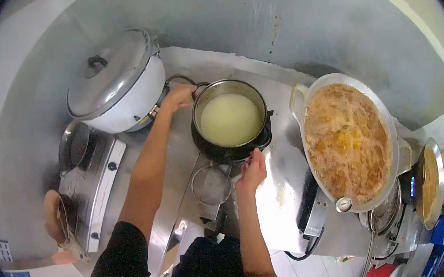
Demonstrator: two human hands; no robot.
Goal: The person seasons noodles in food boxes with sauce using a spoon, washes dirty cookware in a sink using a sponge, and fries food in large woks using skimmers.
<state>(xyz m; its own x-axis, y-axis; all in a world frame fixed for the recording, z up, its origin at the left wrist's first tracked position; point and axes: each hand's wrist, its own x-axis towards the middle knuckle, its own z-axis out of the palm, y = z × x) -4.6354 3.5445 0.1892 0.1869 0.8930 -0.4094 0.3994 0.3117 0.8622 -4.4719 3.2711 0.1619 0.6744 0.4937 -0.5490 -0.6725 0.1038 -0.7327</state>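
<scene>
A dark pot [229, 84] with pale yellow-white liquid [230, 120] in it stands on a black round base in the middle of the counter. My left hand [179, 97] is closed at the pot's upper left side, on its handle. At the lower right side of the pot, my right hand [252, 171] has its fingers pressed together by the other handle; their grip is partly hidden. Just below the pot lies a round mesh strainer [211, 185].
Upper left stands a large white cooker [124, 97] with a metal lid. A small black pan [75, 146] rests on a stove [99, 193]. On the right, a wide pan [385, 103] holds bubbling brown liquid, with a round gauge on its rim. Another pan [431, 183] is beyond it.
</scene>
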